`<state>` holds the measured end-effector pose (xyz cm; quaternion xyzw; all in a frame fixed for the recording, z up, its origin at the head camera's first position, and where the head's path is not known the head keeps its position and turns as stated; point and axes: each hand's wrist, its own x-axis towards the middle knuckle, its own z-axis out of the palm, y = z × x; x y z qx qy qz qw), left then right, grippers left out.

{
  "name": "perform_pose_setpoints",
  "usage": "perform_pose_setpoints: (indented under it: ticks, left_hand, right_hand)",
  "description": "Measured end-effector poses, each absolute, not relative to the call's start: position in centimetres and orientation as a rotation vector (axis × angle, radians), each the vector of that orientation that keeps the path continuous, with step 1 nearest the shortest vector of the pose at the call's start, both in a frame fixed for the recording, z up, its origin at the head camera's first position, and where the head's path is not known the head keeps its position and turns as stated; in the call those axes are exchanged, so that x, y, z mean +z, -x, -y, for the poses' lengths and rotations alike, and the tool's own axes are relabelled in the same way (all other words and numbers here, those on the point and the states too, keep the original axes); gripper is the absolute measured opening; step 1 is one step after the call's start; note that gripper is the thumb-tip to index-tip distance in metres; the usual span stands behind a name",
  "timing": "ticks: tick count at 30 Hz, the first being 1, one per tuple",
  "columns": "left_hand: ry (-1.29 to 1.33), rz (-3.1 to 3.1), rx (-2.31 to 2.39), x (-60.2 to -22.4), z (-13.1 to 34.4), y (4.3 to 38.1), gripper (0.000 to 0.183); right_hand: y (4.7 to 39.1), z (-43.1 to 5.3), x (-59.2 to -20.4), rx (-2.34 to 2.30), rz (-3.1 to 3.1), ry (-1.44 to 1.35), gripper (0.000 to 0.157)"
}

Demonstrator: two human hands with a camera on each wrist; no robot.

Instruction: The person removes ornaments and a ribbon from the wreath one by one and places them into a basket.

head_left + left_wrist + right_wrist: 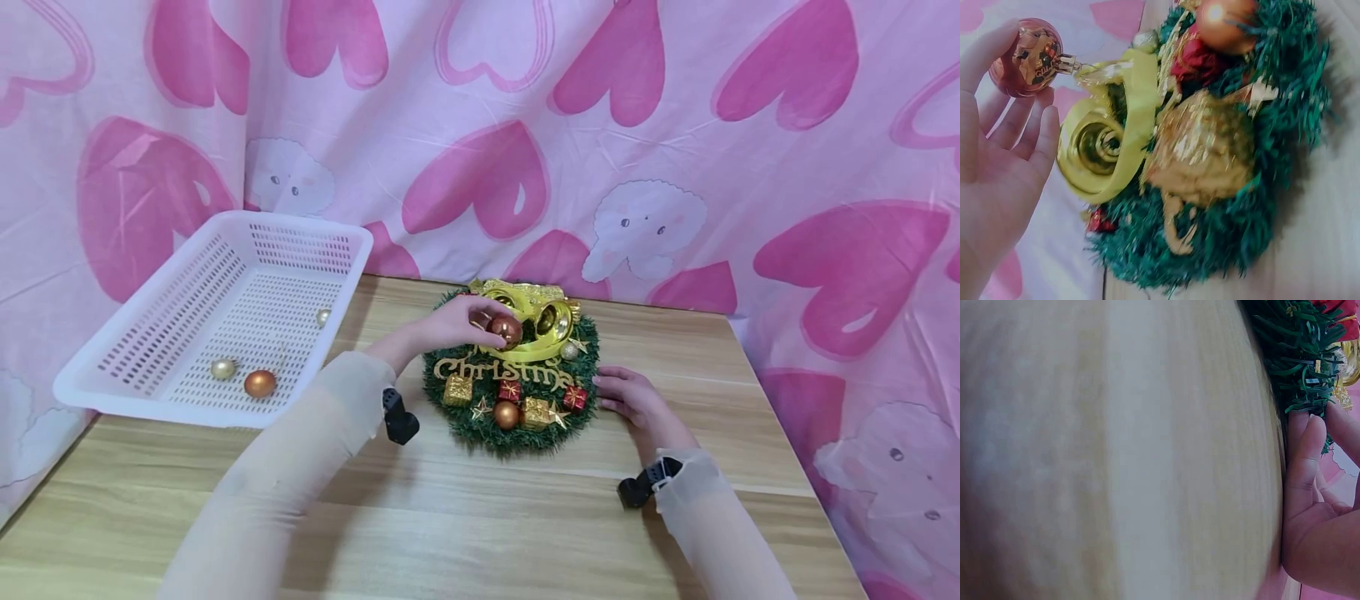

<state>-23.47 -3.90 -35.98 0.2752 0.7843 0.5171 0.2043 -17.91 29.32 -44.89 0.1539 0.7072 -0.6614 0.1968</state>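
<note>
My left hand (pixel 450 323) pinches a shiny reddish-brown Christmas ball (pixel 506 331) above the wreath; in the left wrist view the ball (pixel 1030 57) shows a printed pattern and a metal cap. Below it lies a green tinsel Christmas wreath (pixel 480 433) with gold "Christmas" lettering (pixel 510 372). Yellow-gold ribbon loops (pixel 551 337), gift boxes, stars and an orange-brown ball (pixel 506 414) decorate it. At the wreath's right edge, my right hand (pixel 637 404) holds the greenery (pixel 1300 369) between thumb and fingers; part of that grip is hidden.
A white perforated plastic basket (pixel 187 411) stands to the left, holding an orange ball (pixel 259 383) and two pale gold balls, one of them (pixel 222 368) near the orange one. Behind the wooden table (pixel 525 517) hangs a pink heart-patterned cloth (pixel 480 100).
</note>
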Motion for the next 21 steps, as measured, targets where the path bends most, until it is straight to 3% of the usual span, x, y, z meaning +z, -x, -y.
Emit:
perform_pose_setpoints:
  ticks: [21]
  left_hand:
    - [-0.718, -2.232, 1.494, -35.6, 9.1, 24.3, 0.048]
  right_hand:
    - [17.7, -29.1, -44.6, -1.887, -1.953, -0.469, 0.047]
